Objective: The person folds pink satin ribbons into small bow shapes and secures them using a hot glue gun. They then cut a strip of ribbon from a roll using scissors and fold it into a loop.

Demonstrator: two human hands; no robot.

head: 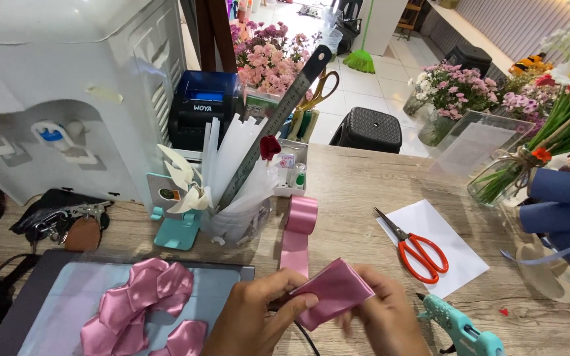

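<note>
**Both hands on the pink ribbon fold**

Centre of the action: a folded piece of pink satin ribbon (334,290), held low over the wooden table (364,191) near its front edge. The left hand (255,316) pinches the fold from the left, thumb laid across its lower edge. The right hand (384,313) grips it from the right, fingers slightly blurred, tucked behind and under the fabric. A strip runs from the fold up to the ribbon roll (300,216) standing just behind.

Left of the hands, finished pink ribbon bows (141,300) lie on a grey tray (47,290). Right of them, a teal glue gun (460,326) rests on the table, and beyond it red-handled scissors (417,249) lie on a white sheet of paper (440,231). Further back, a clear cup (235,221) holds glue sticks and a long metal ruler (275,122).
</note>
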